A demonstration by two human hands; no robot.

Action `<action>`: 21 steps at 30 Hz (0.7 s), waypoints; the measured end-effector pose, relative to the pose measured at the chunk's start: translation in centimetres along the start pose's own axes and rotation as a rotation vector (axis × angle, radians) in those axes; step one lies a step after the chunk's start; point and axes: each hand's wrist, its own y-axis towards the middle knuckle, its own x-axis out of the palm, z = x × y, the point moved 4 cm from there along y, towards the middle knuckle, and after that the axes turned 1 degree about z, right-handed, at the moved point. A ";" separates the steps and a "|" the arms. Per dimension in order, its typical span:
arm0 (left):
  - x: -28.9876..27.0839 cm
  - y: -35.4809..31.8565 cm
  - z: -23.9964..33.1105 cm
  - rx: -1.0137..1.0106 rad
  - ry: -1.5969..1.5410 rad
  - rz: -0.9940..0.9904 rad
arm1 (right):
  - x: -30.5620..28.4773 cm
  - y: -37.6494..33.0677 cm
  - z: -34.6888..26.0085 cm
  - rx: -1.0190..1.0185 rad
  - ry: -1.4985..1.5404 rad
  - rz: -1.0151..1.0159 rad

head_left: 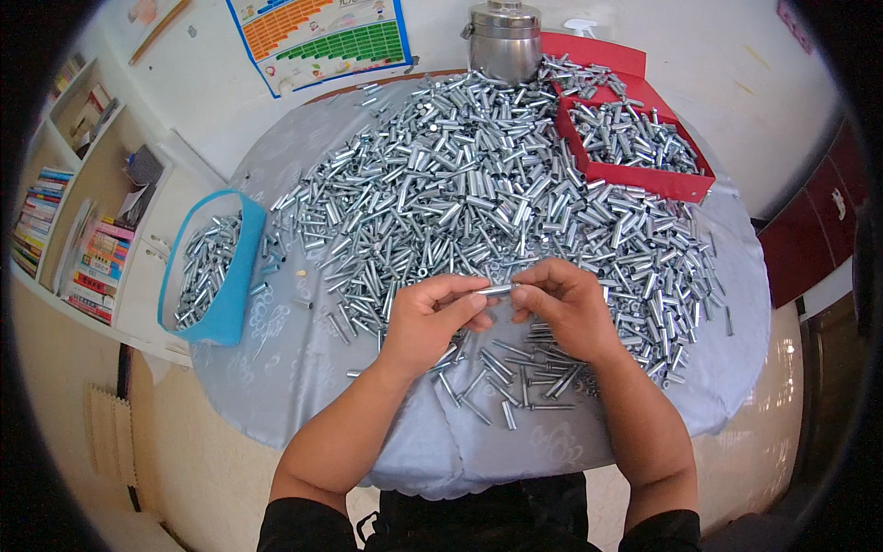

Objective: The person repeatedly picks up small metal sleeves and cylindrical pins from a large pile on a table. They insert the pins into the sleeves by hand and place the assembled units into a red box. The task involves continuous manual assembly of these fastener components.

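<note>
Between my two hands, above the near side of the pile, is a small shiny metal sleeve (498, 290) held level. My left hand (430, 317) pinches its left end between thumb and fingers. The fingertips of my right hand (568, 308) close on its right end, where a bolt may be inserted, but the fingers hide it. A large heap of silvery metal sleeves and bolts (441, 193) spreads across the table behind and around my hands. Several loose long bolts (501, 366) lie just in front of my wrists.
The round table (303, 396) wears a pale silvery cloth. At its left edge stands a blue bin (237, 285) of metal pieces. A red box (644, 179) with more pieces sits at the far right, beside a steel pot (506, 44). Bookshelves (110, 193) line the left.
</note>
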 end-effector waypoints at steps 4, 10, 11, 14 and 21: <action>-0.1 0.0 0.0 0.032 0.043 -0.001 | 0.1 0.2 0.2 0.009 0.080 -0.014; 0.2 -0.2 0.1 0.037 0.033 -0.020 | 0.2 0.1 -0.2 0.005 0.089 -0.042; 0.2 -0.2 0.1 0.039 0.029 -0.025 | 0.1 0.1 -0.1 0.011 0.080 -0.049; 0.1 -0.2 0.1 0.043 0.021 -0.030 | 0.1 0.1 -0.1 0.028 0.068 -0.060; -1.1 -0.3 1.0 0.187 0.076 0.319 | -0.5 -0.5 0.1 0.230 -0.113 -0.281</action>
